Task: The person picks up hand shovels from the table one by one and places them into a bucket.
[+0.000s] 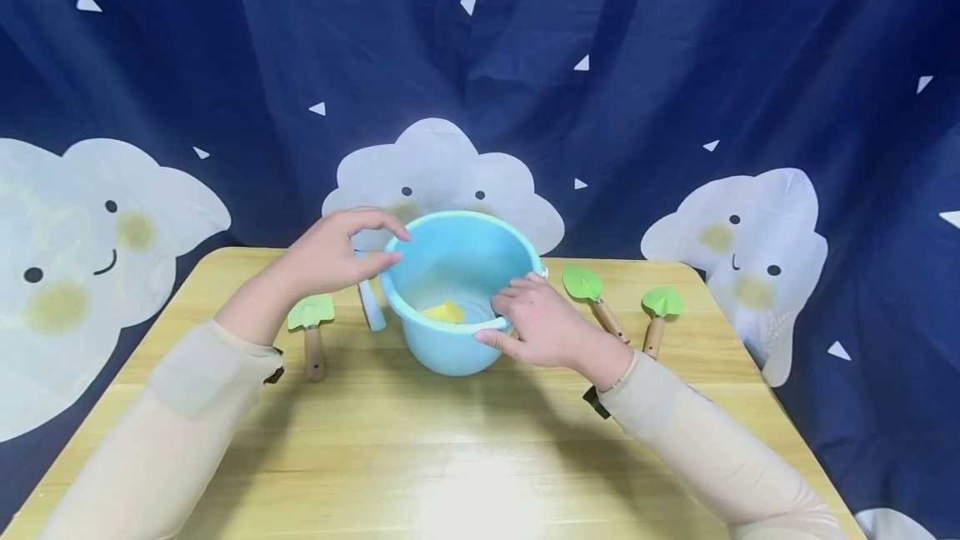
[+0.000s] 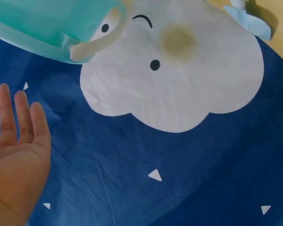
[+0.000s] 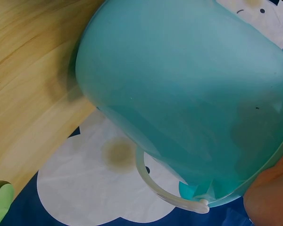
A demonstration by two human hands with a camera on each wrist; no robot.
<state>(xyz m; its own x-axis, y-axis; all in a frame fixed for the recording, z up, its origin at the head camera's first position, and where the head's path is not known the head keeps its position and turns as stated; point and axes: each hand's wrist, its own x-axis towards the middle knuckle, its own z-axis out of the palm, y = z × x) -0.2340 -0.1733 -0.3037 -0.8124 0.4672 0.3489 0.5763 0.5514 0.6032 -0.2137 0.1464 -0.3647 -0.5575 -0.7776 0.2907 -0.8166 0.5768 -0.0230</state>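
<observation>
A light blue bucket (image 1: 453,352) stands at the middle of the wooden table, its mouth up and a yellow piece (image 1: 446,312) inside. My right hand (image 1: 543,323) grips the near right rim, fingers curled over it and thumb outside; the right wrist view shows part of this hand (image 3: 271,193) against the rim of the bucket (image 3: 179,84). At the left rim, my left hand (image 1: 337,252) has thumb and fingers apart. In the left wrist view that hand (image 2: 23,150) has extended fingers, beside the bucket (image 2: 42,42) and holding nothing.
Left of the bucket lie a green-headed tool (image 1: 313,340) with a wooden handle and a light blue tool (image 1: 372,307). Two green-headed tools, one leaf-shaped (image 1: 583,282) and one fan-shaped (image 1: 663,302), lie to the right. A dark blue cloud-patterned curtain (image 1: 465,48) hangs behind the table (image 1: 360,457).
</observation>
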